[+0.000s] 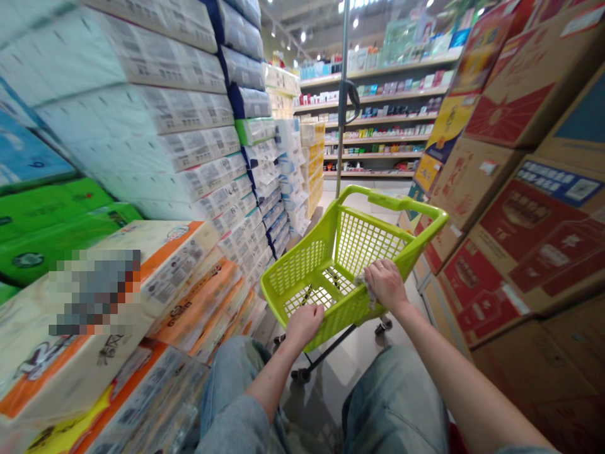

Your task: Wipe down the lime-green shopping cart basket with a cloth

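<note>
A lime-green shopping cart (293,258) with a lattice basket stands in front of my knees, tilted in view, its push handle on the far side. My left hand (306,325) is closed over the near rim of the basket. Farther right along the same rim, my right hand (386,284) presses a crumpled white cloth (370,291) against the plastic, fingers bent over the edge. Whether it is cloth or tissue is hard to tell. No goods show inside the basket. Black casters (300,376) show under the frame.
Tall stacks of packaged tissue (189,113) rise close on the left, with orange-and-cream packs (184,265) lower down. Cardboard cartons (524,221) wall the right side. A metal pole (341,126) stands beyond the cart, before stocked shelves (378,144).
</note>
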A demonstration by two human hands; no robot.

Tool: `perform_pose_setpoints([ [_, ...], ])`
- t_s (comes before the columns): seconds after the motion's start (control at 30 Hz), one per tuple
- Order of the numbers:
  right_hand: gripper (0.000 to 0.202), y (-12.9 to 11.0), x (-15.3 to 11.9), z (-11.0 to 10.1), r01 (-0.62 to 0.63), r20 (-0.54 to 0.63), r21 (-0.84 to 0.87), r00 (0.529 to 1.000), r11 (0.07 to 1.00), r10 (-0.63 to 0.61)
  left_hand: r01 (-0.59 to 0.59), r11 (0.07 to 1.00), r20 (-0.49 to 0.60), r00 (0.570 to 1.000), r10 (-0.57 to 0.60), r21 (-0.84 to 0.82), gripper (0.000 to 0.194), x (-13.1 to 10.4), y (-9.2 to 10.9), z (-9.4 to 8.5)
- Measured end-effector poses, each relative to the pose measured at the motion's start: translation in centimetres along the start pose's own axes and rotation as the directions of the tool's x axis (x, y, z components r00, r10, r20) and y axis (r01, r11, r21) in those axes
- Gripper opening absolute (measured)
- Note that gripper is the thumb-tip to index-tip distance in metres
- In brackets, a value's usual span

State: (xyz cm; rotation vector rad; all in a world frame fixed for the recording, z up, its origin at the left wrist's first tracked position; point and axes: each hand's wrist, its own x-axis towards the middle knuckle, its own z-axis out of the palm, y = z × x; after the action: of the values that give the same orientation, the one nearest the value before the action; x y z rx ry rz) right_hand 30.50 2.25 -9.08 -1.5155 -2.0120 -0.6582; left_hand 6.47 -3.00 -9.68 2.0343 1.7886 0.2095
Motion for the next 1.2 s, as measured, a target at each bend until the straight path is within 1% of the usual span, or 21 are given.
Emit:
perform_pose_setpoints([
  [0.1,0.026,-0.7,-0.2,0.3,-0.040,-0.034,0.027,0.999,0.999,0.041,0.013,1.000,0.005,1.000,-0.013,0.010,0.053,0.0,0.1,-0.1],
  [0.23,0.025,-1.7,-0.5,0.5,-0.061,-0.039,0.024,0.997,0.998,0.062,0.016,0.999,-0.007,1.000,-0.016,0.028,0.050,0.1,0.1,-0.1],
  [0.33,0.024,-2.5,-0.8,0.7,-0.037,-0.046,0.020,0.998,0.999,0.038,0.013,0.999,-0.014,1.000,-0.013,0.034,0.050,0.2,0.1,-0.2],
  [0.47,0.023,-3.2,-0.9,0.7,0.000,-0.033,0.057,0.999,0.998,0.002,0.038,0.999,-0.003,0.999,-0.038,0.032,0.049,0.1,0.3,-0.3],
  [0.53,0.023,-3.1,-0.8,0.5,0.022,-0.018,0.059,1.000,0.998,-0.021,0.047,0.999,0.005,0.999,-0.047,0.027,0.049,0.1,0.3,-0.3],
  [0.63,0.024,-2.1,-0.4,0.1,0.059,-0.005,0.026,0.998,0.998,-0.059,0.046,0.999,-0.001,0.999,-0.046,0.021,0.051,0.1,0.3,-0.3],
  [0.77,0.026,-0.3,0.0,-0.2,0.009,-0.007,-0.048,1.000,0.999,-0.009,0.015,1.000,-0.022,1.000,-0.015,0.013,0.051,0.1,0.3,0.1],
  [0.83,0.026,0.1,0.1,-0.2,-0.015,-0.012,-0.051,1.000,0.999,0.015,0.008,1.000,-0.027,1.000,-0.008,0.012,0.051,0.2,0.3,0.2],
  [1.0,0.025,-0.6,-0.2,0.0,-0.062,-0.044,-0.039,0.997,0.997,0.060,0.013,1.000,-0.020,1.000,-0.013,0.012,0.050,0.3,0.6,0.3],
  [1.2,0.026,-1.1,-0.5,0.1,-0.064,-0.029,-0.020,0.998,0.998,0.064,0.012,1.000,-0.023,1.000,-0.011,0.006,0.050,0.4,0.6,0.4],
])
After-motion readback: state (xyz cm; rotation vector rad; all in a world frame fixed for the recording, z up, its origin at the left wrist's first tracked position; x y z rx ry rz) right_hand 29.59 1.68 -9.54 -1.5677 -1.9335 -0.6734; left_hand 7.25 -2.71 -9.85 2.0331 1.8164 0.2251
